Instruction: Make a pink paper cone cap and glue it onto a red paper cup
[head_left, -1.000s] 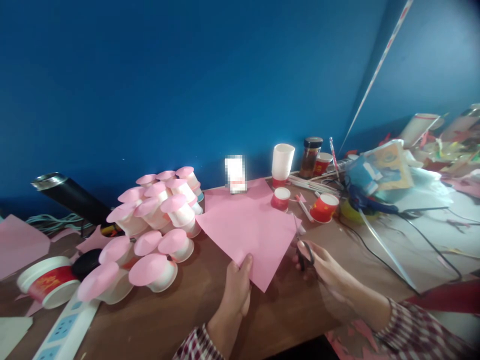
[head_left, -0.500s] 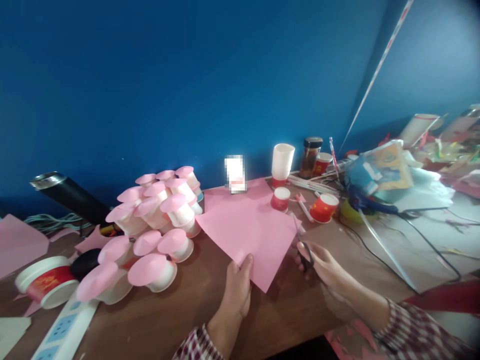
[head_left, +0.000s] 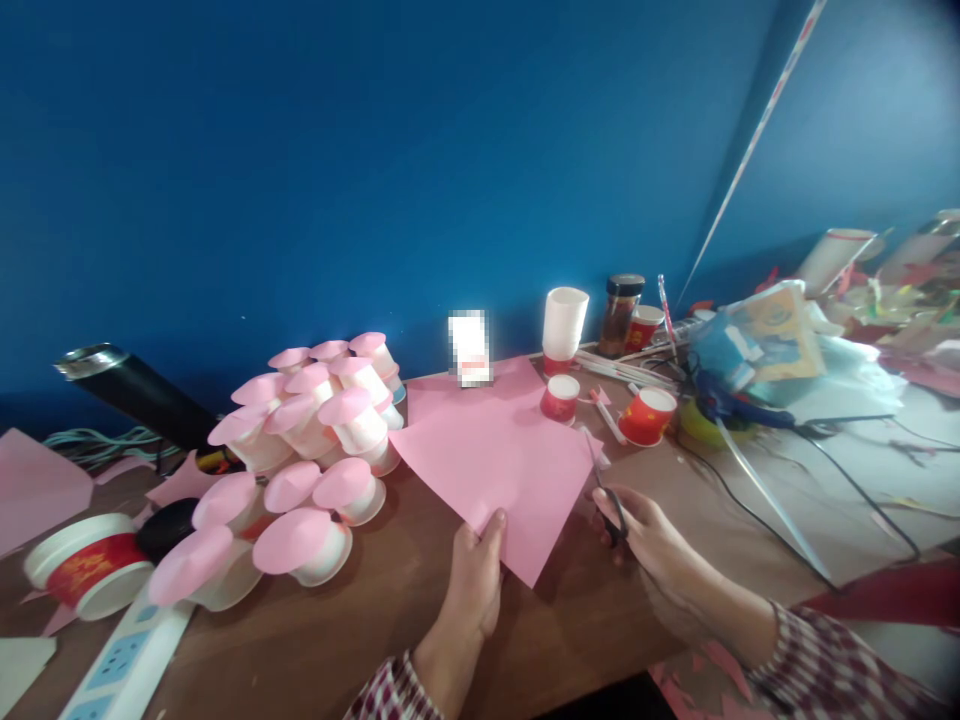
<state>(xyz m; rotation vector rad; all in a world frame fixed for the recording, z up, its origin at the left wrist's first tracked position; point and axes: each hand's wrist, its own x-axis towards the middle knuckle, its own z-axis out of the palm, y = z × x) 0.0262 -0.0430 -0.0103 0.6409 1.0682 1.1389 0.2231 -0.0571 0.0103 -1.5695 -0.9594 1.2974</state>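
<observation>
A square sheet of pink paper (head_left: 499, 460) lies on the brown table (head_left: 360, 640), turned like a diamond. My left hand (head_left: 474, 580) pinches its near edge, thumb on top. My right hand (head_left: 651, 535) grips the black handles of a pair of scissors (head_left: 606, 490). The blades point away from me along the sheet's right corner. Both sleeves are red-and-white plaid.
Several white cups topped with pink paper discs (head_left: 307, 450) crowd the left. A black flask (head_left: 139, 395) lies behind them, with a red-banded tub (head_left: 79, 565) and a power strip (head_left: 124, 660) in front. Red paper cups (head_left: 649, 415), a jar (head_left: 621, 312), cables and paper clutter fill the right.
My right hand with the scissors has shifted slightly nearer and toward the sheet's right corner. My left hand and the paper have stayed put.
</observation>
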